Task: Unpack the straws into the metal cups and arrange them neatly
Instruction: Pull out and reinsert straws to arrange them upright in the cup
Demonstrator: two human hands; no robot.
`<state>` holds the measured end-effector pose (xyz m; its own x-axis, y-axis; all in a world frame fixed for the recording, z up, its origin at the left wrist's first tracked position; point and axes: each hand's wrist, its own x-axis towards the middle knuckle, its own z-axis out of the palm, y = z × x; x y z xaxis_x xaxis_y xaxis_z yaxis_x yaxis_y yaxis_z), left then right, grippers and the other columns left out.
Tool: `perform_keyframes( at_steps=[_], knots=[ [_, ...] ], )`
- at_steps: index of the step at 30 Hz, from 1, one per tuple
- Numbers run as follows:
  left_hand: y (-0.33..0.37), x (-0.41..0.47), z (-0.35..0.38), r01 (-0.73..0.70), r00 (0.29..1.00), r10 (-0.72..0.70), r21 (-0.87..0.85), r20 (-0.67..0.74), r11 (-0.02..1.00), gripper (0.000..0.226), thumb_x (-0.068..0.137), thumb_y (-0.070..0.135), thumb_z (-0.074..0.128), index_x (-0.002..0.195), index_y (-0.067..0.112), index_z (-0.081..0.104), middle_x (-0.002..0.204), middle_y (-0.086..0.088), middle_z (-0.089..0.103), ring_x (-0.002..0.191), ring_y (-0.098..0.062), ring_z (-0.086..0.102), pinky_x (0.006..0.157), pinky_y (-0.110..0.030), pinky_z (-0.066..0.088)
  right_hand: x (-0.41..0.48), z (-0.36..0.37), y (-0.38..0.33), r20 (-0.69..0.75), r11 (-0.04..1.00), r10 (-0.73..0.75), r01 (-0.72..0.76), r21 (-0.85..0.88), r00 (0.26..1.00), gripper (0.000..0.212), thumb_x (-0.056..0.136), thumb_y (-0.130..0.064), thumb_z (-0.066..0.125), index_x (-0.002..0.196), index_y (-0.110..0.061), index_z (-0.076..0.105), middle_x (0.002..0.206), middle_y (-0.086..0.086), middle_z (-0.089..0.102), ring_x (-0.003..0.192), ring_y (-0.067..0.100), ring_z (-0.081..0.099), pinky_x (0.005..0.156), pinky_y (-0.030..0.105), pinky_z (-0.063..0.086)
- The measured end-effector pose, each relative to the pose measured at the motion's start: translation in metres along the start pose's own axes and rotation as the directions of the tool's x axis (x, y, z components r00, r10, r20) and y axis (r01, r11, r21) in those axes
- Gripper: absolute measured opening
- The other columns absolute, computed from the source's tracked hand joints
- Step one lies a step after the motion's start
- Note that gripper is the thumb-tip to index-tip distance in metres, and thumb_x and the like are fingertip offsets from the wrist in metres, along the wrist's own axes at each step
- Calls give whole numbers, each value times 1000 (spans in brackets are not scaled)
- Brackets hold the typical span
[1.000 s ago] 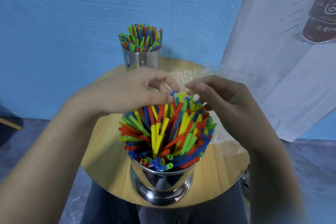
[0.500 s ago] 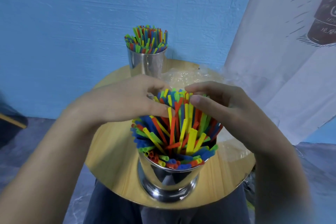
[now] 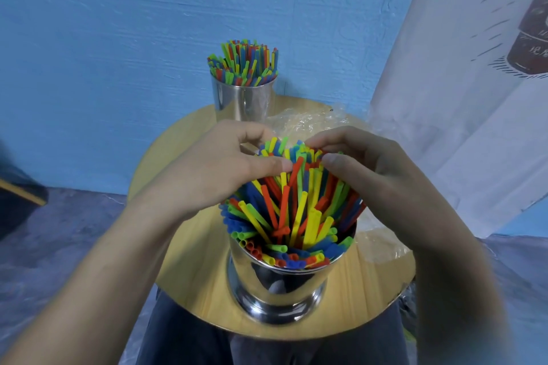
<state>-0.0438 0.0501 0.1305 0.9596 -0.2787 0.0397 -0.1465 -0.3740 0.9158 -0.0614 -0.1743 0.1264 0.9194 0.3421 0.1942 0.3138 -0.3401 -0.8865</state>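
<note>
A shiny metal cup (image 3: 278, 284) stands at the near edge of the round wooden table (image 3: 189, 261), packed with red, yellow, green and blue straws (image 3: 293, 210) that fan outward. My left hand (image 3: 219, 166) cups the left side of the straw tops, thumb pressed on them. My right hand (image 3: 370, 169) cups the right side, fingertips on the far tips. Both hands squeeze the bundle together. A second metal cup (image 3: 241, 101) at the table's far side holds a tidier upright bunch of straws (image 3: 244, 64).
Crumpled clear plastic wrapping (image 3: 305, 120) lies behind and to the right of the near cup. A blue wall rises behind the table. A white printed cloth (image 3: 462, 83) hangs at the right. My dark trousers (image 3: 267, 347) show under the table's near edge.
Both hands have closed in around the straw tops, gathering the fanned straws more upright. The view has shifted slightly, and the cups sit a little further right in it.
</note>
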Motion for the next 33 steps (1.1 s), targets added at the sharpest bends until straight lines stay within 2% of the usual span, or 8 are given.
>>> perform_keyframes(
  at_steps=[5,8,10,15,19,24,27,33],
  knots=[
    [1,2,0,-24,1000,23,40,7,999,16,83,21,81,90,12,70,81,-3,76,72,-15,73,69,-33,59,0,0,1,5,1000,-9,9,30,1000,27,95,-29,51,112,-28,73,105,-10,75,104,13,71,87,29,60],
    [5,3,0,-62,998,60,86,28,994,12,85,23,79,90,19,69,83,4,70,71,-4,67,67,-25,55,0,0,1,7,999,-15,15,39,1000,29,97,-27,51,113,-27,74,105,-7,76,104,15,71,85,29,60],
    [7,5,0,-93,995,90,129,31,987,12,85,25,79,84,24,67,88,4,69,74,-6,66,68,-21,52,0,0,2,6,999,-15,15,49,1000,29,97,-27,51,114,-29,75,106,-6,76,104,15,71,83,27,60],
    [9,8,0,-155,988,150,165,46,974,11,86,30,78,84,30,68,90,11,70,91,-7,66,78,-27,52,-1,0,3,1,998,-33,33,55,999,29,101,-23,52,114,-32,76,109,-6,77,106,19,72,86,38,63],
    [9,9,2,-219,975,212,123,68,968,14,87,21,79,87,28,67,84,14,63,83,-2,63,76,-16,49,-1,0,4,-42,997,-39,42,66,998,24,98,-24,56,109,-33,75,105,-8,76,105,17,71,85,36,60],
    [7,12,1,-273,961,262,143,90,951,12,88,22,79,95,22,69,91,-2,67,82,-9,63,73,-15,47,-1,1,5,-49,995,-30,34,90,998,20,96,-26,57,104,-27,75,100,-4,76,100,20,72,84,39,58],
    [7,12,-2,-285,956,266,177,123,942,10,91,20,76,95,26,69,89,4,69,75,0,60,69,-12,45,-1,0,5,-65,995,-31,37,93,997,16,94,-27,60,103,-26,73,97,-1,76,96,19,72,84,36,57],
    [8,13,-5,-306,950,289,165,118,938,10,88,24,79,91,24,70,84,1,68,73,-1,60,69,-17,48,-1,1,5,-52,995,-31,35,90,998,15,93,-28,59,100,-25,71,95,-3,75,94,18,71,81,29,56]
  ],
)
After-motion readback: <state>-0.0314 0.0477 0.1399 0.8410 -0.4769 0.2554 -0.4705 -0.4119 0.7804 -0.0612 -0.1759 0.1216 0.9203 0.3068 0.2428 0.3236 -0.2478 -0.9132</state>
